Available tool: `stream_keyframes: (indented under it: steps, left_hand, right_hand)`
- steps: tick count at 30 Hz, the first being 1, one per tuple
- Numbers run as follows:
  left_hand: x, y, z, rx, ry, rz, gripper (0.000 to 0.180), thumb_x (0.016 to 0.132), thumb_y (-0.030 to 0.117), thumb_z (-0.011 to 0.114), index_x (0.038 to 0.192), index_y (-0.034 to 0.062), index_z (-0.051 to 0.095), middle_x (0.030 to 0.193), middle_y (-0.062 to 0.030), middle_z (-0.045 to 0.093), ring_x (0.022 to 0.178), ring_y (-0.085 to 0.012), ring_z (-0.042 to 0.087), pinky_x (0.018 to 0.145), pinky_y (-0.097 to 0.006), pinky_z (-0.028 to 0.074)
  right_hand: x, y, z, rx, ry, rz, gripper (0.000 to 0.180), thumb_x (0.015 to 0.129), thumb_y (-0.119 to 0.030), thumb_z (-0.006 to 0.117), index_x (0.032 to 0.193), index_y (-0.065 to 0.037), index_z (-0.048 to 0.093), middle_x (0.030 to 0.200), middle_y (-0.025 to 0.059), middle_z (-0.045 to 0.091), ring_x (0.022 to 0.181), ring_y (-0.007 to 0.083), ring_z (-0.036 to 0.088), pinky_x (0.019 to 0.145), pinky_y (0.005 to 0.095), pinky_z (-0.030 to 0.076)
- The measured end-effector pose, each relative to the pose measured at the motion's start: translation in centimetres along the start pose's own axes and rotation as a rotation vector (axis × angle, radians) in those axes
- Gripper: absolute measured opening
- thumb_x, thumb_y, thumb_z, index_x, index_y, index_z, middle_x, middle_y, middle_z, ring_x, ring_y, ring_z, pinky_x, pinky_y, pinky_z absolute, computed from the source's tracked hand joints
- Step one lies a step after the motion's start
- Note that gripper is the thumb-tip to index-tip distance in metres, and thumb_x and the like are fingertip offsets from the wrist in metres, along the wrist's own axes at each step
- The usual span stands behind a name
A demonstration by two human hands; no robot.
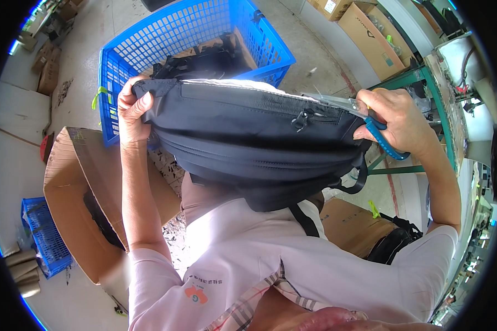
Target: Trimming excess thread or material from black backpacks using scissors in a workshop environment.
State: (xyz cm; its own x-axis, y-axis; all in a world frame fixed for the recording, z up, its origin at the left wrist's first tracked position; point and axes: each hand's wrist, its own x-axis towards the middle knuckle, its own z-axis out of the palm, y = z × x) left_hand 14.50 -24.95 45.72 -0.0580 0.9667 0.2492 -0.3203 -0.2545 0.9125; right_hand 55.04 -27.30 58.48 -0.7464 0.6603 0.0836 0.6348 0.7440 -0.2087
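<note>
A black fabric bag (243, 132) stretches between my two hands in front of my body. Its upper edge shows a pale, raw-looking seam, and a zipper with a black pull (299, 121) runs below that edge. At the bag's left corner my left hand (131, 116) is closed, thumb in front, pinching the fabric. My right hand (397, 118) is closed around scissors (382, 138) with blue handles, beside the bag's right corner. The blades lie along the upper edge, pointing left. Whether the right fingers also grip the fabric, I cannot tell.
Beyond the bag stands a blue plastic crate (174, 27) holding black pieces. An open cardboard box (72, 182) is at the left, near a smaller blue basket (45, 234). A green metal frame (444, 118) stands at the right; another black bag (392, 245) rests beside a carton (348, 220).
</note>
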Motion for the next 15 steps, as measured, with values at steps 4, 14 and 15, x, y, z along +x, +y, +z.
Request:
stream_keyframes:
  steps: [4, 14, 15]
  left_hand:
    - [0.0, 0.2, 0.2, -0.006, -0.004, -0.009, 0.04, 0.059, 0.014, 0.076, 0.091, 0.0036, 0.056, 0.083, -0.001, 0.056, 0.074, -0.0117, 0.051, 0.071, -0.023, 0.041]
    - [-0.6, 1.0, 1.0, 0.01, -0.024, 0.065, 0.036, 0.06, 0.013, 0.076, 0.089, 0.003, 0.056, 0.085, -0.0016, 0.055, 0.077, -0.0111, 0.05, 0.073, -0.023, 0.039]
    - [-0.7, 1.1, 1.0, 0.015, -0.031, 0.072, 0.036, 0.06, 0.013, 0.076, 0.088, 0.0027, 0.056, 0.085, -0.0019, 0.055, 0.077, -0.0113, 0.05, 0.073, -0.023, 0.039]
  right_hand:
    - [0.8, -0.4, -0.6, 0.037, 0.029, -0.022, 0.048, 0.057, -0.034, 0.074, 0.085, -0.003, 0.05, 0.066, 0.0043, 0.05, 0.051, 0.0192, 0.047, 0.047, 0.028, 0.038]
    - [3.5, -2.1, -1.8, 0.142, -0.111, 0.096, 0.049, 0.051, -0.031, 0.078, 0.084, -0.005, 0.051, 0.072, 0.004, 0.053, 0.059, 0.0197, 0.048, 0.054, 0.0317, 0.038]
    - [3.9, -2.1, -1.6, 0.132, -0.104, 0.04, 0.048, 0.052, -0.031, 0.078, 0.081, -0.005, 0.05, 0.071, 0.0049, 0.053, 0.06, 0.021, 0.049, 0.055, 0.0322, 0.038]
